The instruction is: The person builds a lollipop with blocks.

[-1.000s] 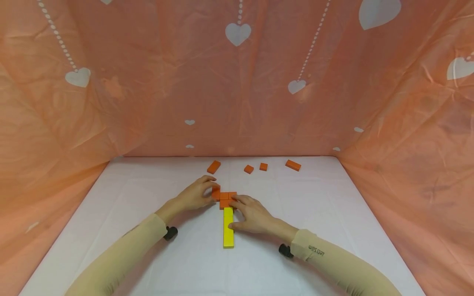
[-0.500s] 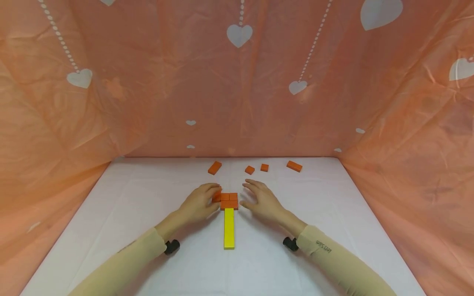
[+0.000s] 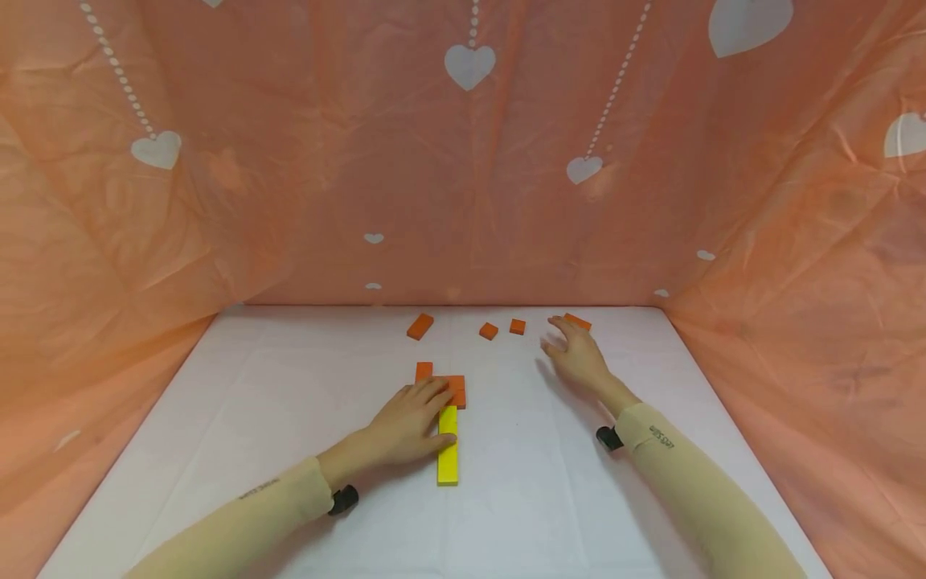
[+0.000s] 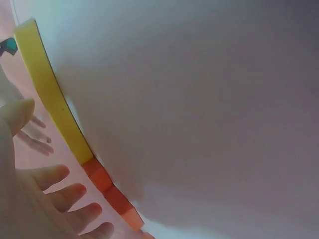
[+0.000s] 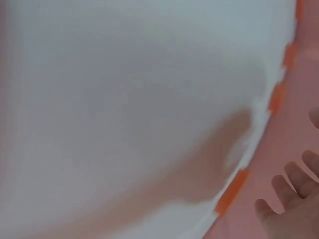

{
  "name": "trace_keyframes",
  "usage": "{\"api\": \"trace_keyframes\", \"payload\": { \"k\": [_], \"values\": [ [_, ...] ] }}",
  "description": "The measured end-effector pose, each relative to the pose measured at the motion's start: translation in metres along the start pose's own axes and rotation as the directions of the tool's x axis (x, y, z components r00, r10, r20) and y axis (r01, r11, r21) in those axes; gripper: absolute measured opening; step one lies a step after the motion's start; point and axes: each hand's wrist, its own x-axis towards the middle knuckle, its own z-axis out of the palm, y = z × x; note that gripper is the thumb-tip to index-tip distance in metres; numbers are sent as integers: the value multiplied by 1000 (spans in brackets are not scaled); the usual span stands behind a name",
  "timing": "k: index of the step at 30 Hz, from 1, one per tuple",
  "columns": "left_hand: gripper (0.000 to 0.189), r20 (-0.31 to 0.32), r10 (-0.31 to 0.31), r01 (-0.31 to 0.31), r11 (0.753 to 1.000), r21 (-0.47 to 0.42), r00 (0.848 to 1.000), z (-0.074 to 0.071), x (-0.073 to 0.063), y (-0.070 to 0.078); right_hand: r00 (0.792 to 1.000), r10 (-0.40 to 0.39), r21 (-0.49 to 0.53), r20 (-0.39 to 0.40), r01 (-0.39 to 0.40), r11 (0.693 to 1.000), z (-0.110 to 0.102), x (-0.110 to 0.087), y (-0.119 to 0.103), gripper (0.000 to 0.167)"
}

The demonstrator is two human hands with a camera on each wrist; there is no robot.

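Note:
A yellow strip of blocks lies lengthwise on the table, with a cluster of orange blocks joined to its far end. One orange block juts out at the cluster's upper left. My left hand hovers over the strip and cluster, hiding part of both; the left wrist view has its fingers loosely spread, gripping nothing. Farther right, my right hand reaches beside a loose orange block and partly covers it. Relaxed, separated fingers appear in the right wrist view, apart from that block.
Along the back of the white table lie an oblong orange block and two small square ones. An orange curtain with white hearts hangs behind and at both sides.
My right hand has left the orange cluster and moved right and away to the far-right block. My left hand has let go of the left orange block and shifted over the yellow strip.

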Motion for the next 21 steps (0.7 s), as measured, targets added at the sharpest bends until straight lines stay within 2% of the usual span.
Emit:
{"api": "trace_keyframes", "payload": {
  "k": [7,14,21],
  "values": [
    [80,27,19,-20,999,41,999,3,-1,3,1000,5,-111,4,-5,994,-15,9,37,55],
    [80,52,11,-12,1000,28,999,3,-2,2,998,35,-230,60,-20,973,-24,14,55,55],
    [79,53,2,-4,1000,31,999,4,-1,2,993,54,-217,106,-30,976,-24,17,61,53]
  ]
}}
